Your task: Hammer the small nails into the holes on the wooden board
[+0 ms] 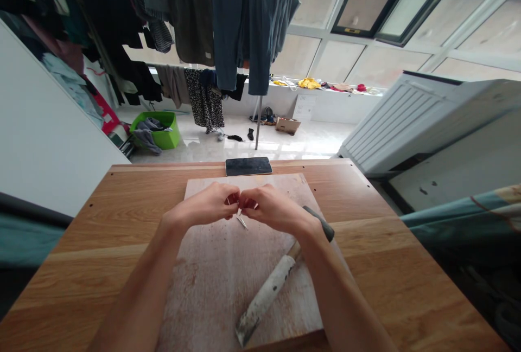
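The left hand [217, 200] and right hand [266, 200] meet over a wooden board [211, 276], fingers curled inward and tips nearly together. Such a close pinch suits something slim, and a thin pale sliver shows at the left fingers, but I cannot tell whether either hand grips it. Just below the fingertips, on the near side, lie a few slim shiny nails [242, 223], by the look of them, within easy reach.

The hammer [266, 298] lies slantwise on the board, its pale handle pointing back between the forearms and its dark head to the right of the right wrist; resting there, it probably leaves both hands free while staying close. The board lies flat under the hands, likely shielding the surface [122, 194] from marks. Beyond the hands, a phone [248, 166] lies flat past the board's far edge, perhaps to keep it out of the way.
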Tool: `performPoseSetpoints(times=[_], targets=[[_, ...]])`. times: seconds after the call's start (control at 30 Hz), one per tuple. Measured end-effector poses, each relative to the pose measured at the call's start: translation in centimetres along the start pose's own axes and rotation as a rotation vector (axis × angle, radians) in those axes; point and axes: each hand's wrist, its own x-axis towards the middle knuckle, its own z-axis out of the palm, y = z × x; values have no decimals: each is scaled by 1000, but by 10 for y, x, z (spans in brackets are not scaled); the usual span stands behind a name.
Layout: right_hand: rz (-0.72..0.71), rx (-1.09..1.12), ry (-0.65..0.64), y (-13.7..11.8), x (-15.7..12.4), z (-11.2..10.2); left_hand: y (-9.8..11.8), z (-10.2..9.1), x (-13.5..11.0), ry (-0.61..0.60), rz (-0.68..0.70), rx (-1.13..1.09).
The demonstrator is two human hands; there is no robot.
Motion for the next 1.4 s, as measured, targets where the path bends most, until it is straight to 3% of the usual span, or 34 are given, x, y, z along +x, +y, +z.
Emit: performPoseSetpoints(times=[0.43, 0.8, 1.0, 1.13, 1.27, 1.4], targets=[[18, 88, -20, -2, -4, -8, -3, -1, -3, -66, -85, -187], [34, 29, 32, 5, -7, -15, 1, -2, -4, -34, -117, -71], [23, 4, 62, 1, -9, -19, 1, -11, -10, 99, -59, 143], [15, -23, 98, -2, -14, -26, 16, -15, -23, 206, 36, 195], [0, -48, 209, -13, -27, -36, 36, -2, -50, 315, 62, 276], [-73, -89, 398, -40, -47, -48, 37, 34, -88, 287, -18, 454]])
